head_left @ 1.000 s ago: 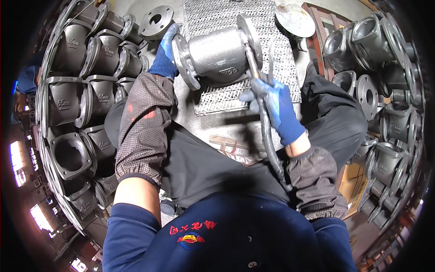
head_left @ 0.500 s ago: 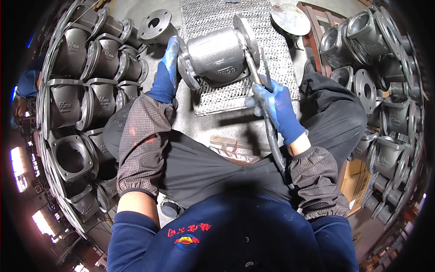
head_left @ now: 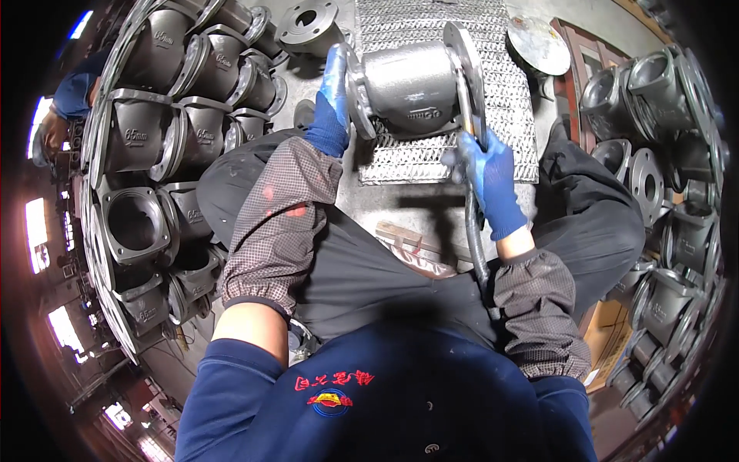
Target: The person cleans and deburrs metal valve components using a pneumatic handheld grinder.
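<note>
- Casting (head_left: 412, 81), dark grey, with a barrel-shaped body and a round flange at each end, lies sideways in front of the person, over the ridged metal plate (head_left: 516, 142); whether it rests there or is held up cannot be told. Raised lettering shows on its near side, and light glares off its top.
- Left hand (head_left: 332, 96), in a blue glove, is against the outer face of the left-end flange, fingers pointing away from the body. How far the fingers wrap behind the rim is hidden, so I cannot tell whether they clamp it.
- Right hand (head_left: 490, 177), also in a blue glove, is closed around a slim rod (head_left: 463, 88), whose far part runs up beside the inner face of the right-end flange. Contact at the tip is unclear.
- Dark hose (head_left: 473, 239) leads from below the right hand down to the lap, near the right sleeve cover (head_left: 535, 292).
- Second flanged casting (head_left: 308, 27) stands beyond the left hand, flange upward; a disc-topped stand (head_left: 539, 46) is to the right of the plate.
- Stacked castings (head_left: 138, 135) fill the left side, and more castings (head_left: 670, 239) are piled on the right, with a cardboard box (head_left: 604, 335) near their lower end.
- Wooden strip (head_left: 419, 240) lies on the floor between the legs.
- Another person's blue sleeve (head_left: 73, 94) shows at far left.
</note>
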A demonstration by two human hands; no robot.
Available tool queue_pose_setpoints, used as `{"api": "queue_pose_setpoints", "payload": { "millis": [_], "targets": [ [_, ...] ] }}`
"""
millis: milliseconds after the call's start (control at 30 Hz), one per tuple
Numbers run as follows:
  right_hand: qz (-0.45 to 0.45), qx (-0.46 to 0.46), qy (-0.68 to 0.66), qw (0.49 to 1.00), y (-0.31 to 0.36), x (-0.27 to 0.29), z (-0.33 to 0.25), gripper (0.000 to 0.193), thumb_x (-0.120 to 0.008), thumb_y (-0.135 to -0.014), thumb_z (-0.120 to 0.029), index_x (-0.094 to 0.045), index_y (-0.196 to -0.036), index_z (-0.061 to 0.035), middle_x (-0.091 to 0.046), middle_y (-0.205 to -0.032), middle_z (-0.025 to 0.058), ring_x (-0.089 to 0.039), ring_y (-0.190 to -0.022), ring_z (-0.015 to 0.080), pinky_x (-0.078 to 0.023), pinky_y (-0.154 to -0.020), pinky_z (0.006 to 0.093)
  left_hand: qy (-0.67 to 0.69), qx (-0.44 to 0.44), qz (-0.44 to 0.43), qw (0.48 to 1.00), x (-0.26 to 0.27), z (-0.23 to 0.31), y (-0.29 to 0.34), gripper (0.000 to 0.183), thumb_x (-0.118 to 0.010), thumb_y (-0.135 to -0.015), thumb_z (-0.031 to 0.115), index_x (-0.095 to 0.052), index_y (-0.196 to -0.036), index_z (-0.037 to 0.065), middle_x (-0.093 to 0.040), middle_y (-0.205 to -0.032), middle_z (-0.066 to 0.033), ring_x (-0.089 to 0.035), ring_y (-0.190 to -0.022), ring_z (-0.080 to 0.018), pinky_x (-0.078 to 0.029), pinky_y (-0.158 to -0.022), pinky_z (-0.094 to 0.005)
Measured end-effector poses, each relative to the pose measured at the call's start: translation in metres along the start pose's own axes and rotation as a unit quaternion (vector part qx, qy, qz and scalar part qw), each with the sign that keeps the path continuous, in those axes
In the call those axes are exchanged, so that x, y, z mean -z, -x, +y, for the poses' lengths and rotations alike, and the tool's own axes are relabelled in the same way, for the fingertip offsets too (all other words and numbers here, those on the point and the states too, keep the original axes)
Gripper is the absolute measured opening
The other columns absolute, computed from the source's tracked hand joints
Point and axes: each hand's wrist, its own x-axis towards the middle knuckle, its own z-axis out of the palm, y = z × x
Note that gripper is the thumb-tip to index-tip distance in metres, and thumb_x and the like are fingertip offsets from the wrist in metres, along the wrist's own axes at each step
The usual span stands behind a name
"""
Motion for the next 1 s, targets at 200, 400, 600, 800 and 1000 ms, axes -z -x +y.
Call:
{"api": "queue_pose_setpoints", "payload": {
  "millis": [200, 400, 600, 800, 1000],
  "targets": [
    [0.0, 0.005, 0.003, 1.0, 0.049, -0.005, 0.001, 0.039, -0.05, -0.09, -0.013, -0.046, -0.125, 0.0025, -0.063, -0.068, 0.0065, -0.05, -0.046, 0.0058, -0.04, -0.042, 0.018, 0.011, 0.058, 0.014, 0.998, -0.014, 0.015, 0.013, 0.049, -0.044, -0.093, 0.047, -0.047, -0.124, 0.009, -0.055, -0.115, -0.0091, -0.056, -0.102, -0.0203, -0.047, -0.089, -0.0338],
    [-0.175, -0.078, -0.022, 0.981, 0.037, -0.054, -0.014, 0.042, -0.052, -0.088, -0.011, -0.046, -0.129, -0.0058, -0.059, -0.066, 0.0043, -0.049, -0.047, 0.0042, -0.04, -0.042, 0.0189, -0.033, 0.026, -0.001, 0.999, -0.013, 0.021, 0.023, 0.054, -0.042, -0.095, 0.042, -0.038, -0.134, 0.005, -0.047, -0.128, -0.008, -0.048, -0.115, -0.0158, -0.039, -0.098, -0.0283],
    [-0.151, -0.003, 0.041, 0.988, 0.011, -0.05, 0.022, 0.039, -0.057, -0.086, -0.007, -0.052, -0.125, -0.0041, -0.059, -0.072, 0.0021, -0.048, -0.054, 0.0041, -0.043, -0.05, 0.0204, -0.084, -0.025, -0.03, 0.996, -0.016, 0.021, 0.029, 0.055, -0.042, -0.096, 0.041, -0.035, -0.136, 0.004, -0.042, -0.134, -0.0071, -0.042, -0.121, -0.0149, -0.033, -0.102, -0.0285],
    [-0.148, 0.016, 0.08, 0.986, 0.011, -0.051, 0.026, 0.04, -0.059, -0.085, -0.009, -0.052, -0.125, -0.0021, -0.059, -0.069, 0.0018, -0.051, -0.057, 0.0052, -0.044, -0.052, 0.0219, -0.065, 0.001, -0.032, 0.997, -0.011, 0.018, 0.02, 0.046, -0.041, -0.095, 0.043, -0.047, -0.124, 0.008, -0.051, -0.119, -0.0067, -0.051, -0.109, -0.0165, -0.043, -0.093, -0.03],
    [-0.121, -0.045, -0.089, 0.988, 0.026, -0.076, 0.033, 0.042, -0.052, -0.09, -0.013, -0.046, -0.13, -0.0033, -0.059, -0.068, 0.0037, -0.053, -0.056, 0.0048, -0.041, -0.045, 0.0204, -0.049, 0.003, -0.041, 0.998, -0.012, 0.015, 0.013, 0.049, -0.043, -0.094, 0.045, -0.046, -0.125, 0.008, -0.052, -0.117, -0.0065, -0.053, -0.105, -0.0163, -0.044, -0.09, -0.0293]
  ]
}}
